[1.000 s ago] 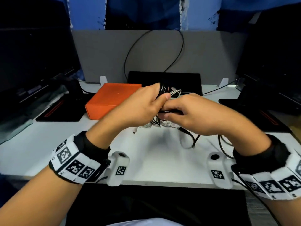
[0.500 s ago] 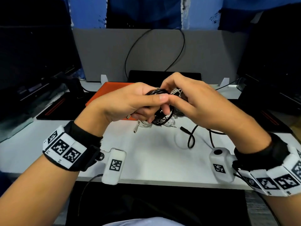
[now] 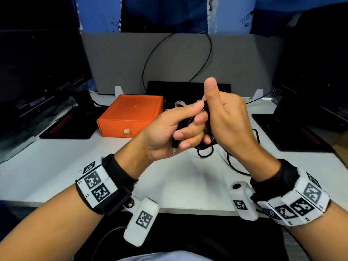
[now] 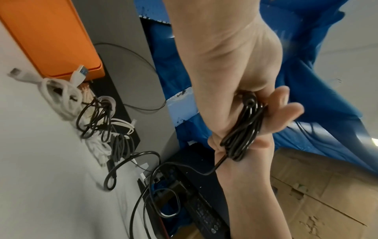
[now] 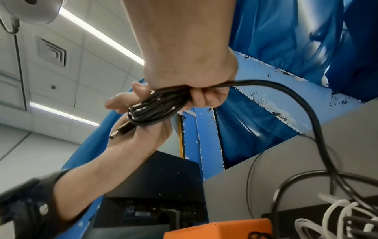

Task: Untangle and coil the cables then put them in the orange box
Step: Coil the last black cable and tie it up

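Note:
A black cable coil point(image 4: 243, 129) point(image 5: 155, 106) is held above the white desk point(image 3: 56, 166). My left hand point(image 3: 192, 125), palm up, grips the coil, and its barrel plug point(image 3: 174, 149) point(image 5: 120, 131) sticks out below the fingers. My right hand point(image 3: 216, 110), thumb raised, grips the same coil from the right. The coil's loose tail point(image 3: 231, 162) point(image 5: 306, 113) trails down to the desk. A tangled pile of white and black cables point(image 4: 96, 116) point(image 5: 335, 216) lies on the desk behind my hands. The orange box point(image 3: 131, 113) point(image 4: 47, 37) stands back left with its lid on.
Dark monitors stand at both sides on black bases point(image 3: 66, 127) point(image 3: 293, 132). A grey partition point(image 3: 235, 59) closes the back of the desk, with a thin black wire looped against it. A black slab point(image 3: 169, 89) lies behind the box.
My left hand has turned palm up, so the plug now points down toward me. My right hand has swung round to the right with its thumb up. The orange box is uncovered.

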